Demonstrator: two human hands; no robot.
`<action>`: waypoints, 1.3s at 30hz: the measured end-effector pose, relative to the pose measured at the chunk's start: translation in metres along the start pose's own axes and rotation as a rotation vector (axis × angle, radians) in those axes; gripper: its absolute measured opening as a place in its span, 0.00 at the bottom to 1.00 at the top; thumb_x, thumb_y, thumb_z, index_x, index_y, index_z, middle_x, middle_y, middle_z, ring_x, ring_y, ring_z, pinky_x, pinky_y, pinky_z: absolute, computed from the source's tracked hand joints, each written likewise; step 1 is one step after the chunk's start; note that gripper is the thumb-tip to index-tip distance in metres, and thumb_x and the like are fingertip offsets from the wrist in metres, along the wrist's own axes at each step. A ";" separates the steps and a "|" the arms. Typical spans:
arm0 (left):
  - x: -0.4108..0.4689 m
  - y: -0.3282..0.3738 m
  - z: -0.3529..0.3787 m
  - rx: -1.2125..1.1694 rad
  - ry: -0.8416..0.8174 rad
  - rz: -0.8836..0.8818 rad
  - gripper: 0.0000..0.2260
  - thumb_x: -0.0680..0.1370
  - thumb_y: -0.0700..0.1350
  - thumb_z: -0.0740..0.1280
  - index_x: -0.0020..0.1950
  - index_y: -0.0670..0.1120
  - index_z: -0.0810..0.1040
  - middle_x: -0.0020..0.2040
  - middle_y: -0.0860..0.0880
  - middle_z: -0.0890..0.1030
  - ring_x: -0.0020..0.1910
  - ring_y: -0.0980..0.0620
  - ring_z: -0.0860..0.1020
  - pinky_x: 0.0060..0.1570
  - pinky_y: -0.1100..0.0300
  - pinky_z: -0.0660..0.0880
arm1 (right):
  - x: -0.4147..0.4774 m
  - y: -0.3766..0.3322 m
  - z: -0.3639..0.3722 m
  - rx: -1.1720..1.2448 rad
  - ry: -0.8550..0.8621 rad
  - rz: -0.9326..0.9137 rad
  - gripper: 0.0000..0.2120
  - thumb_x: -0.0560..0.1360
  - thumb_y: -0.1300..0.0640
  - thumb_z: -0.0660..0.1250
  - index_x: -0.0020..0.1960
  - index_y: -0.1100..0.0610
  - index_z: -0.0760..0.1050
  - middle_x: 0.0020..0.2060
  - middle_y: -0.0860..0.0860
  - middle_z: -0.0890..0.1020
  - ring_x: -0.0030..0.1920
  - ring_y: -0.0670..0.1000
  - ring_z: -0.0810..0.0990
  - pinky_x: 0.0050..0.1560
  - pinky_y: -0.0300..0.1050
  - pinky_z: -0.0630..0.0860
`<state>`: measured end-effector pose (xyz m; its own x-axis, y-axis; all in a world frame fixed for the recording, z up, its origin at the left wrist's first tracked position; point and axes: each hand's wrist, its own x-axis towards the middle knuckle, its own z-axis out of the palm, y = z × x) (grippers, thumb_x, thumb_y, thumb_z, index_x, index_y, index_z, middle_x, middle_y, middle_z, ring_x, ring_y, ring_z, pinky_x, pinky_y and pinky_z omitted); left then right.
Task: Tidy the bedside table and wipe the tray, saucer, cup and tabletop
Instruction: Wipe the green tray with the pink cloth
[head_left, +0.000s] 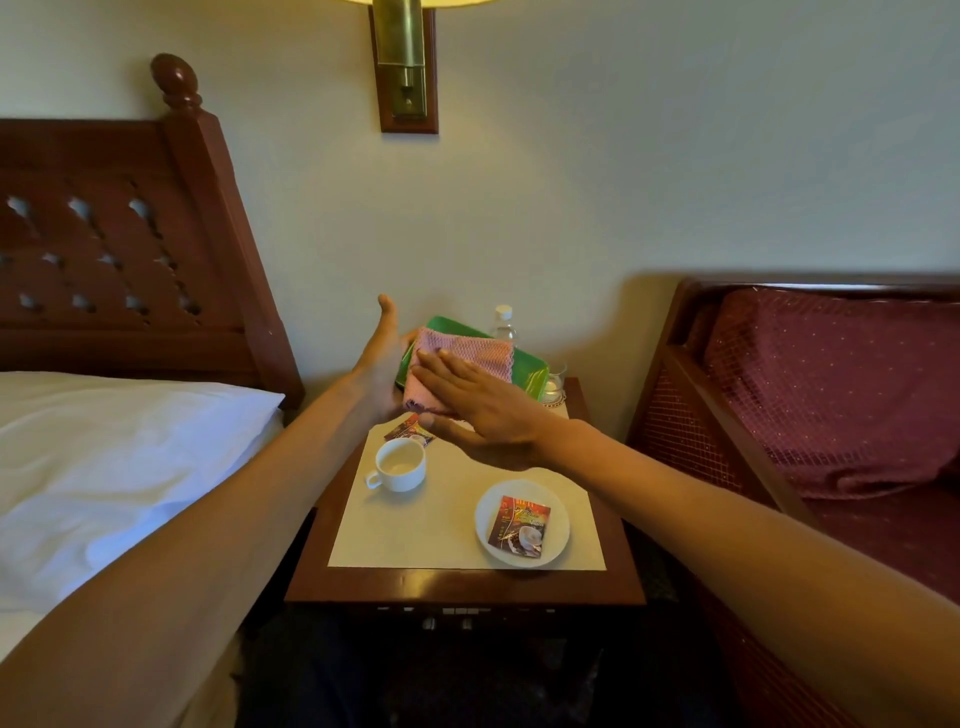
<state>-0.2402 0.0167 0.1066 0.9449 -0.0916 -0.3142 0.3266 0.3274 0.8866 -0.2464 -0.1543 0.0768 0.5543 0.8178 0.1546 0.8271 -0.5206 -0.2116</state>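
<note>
Both forearms are reaching out over the worktop. Nearest, right of the cup and closer in, one saucer is lying with one sachet on it. The single cup is standing upright, its handle pointing near-left. Just behind the cup, a second sachet is lying flat, partly hidden. Above and behind the cup, the right hand is pressing one pink cloth against the tray, fingers straight and together, thumb spread underneath. The left hand is holding this one green tray by its left edge, thumb pointing up, fingers hidden behind it; the tray is tilting up, raised off the worktop. Farther right behind the cup, one glass and one bottle are standing.
</note>
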 end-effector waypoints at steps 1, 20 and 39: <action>0.000 -0.001 0.000 -0.007 -0.022 -0.005 0.43 0.74 0.75 0.41 0.69 0.47 0.75 0.60 0.42 0.83 0.56 0.42 0.83 0.45 0.50 0.82 | 0.003 0.003 -0.003 -0.019 0.013 0.004 0.31 0.84 0.41 0.46 0.81 0.54 0.42 0.80 0.50 0.44 0.80 0.48 0.40 0.79 0.45 0.39; 0.000 -0.014 -0.007 -0.073 -0.045 0.014 0.40 0.77 0.73 0.46 0.69 0.44 0.75 0.65 0.40 0.80 0.63 0.40 0.79 0.64 0.44 0.74 | 0.002 -0.002 -0.001 -0.006 0.021 0.012 0.31 0.83 0.38 0.44 0.81 0.52 0.50 0.80 0.49 0.52 0.80 0.49 0.46 0.80 0.51 0.48; 0.010 -0.006 0.008 -0.027 0.482 0.205 0.15 0.84 0.54 0.57 0.52 0.45 0.77 0.44 0.45 0.83 0.43 0.47 0.83 0.43 0.52 0.81 | -0.019 0.014 0.003 0.044 0.088 0.082 0.30 0.83 0.39 0.51 0.81 0.51 0.54 0.80 0.48 0.56 0.80 0.49 0.52 0.78 0.54 0.55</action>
<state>-0.2328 0.0061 0.1009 0.8699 0.4182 -0.2615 0.1296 0.3178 0.9393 -0.2460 -0.1766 0.0675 0.6276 0.7472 0.2187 0.7748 -0.5722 -0.2688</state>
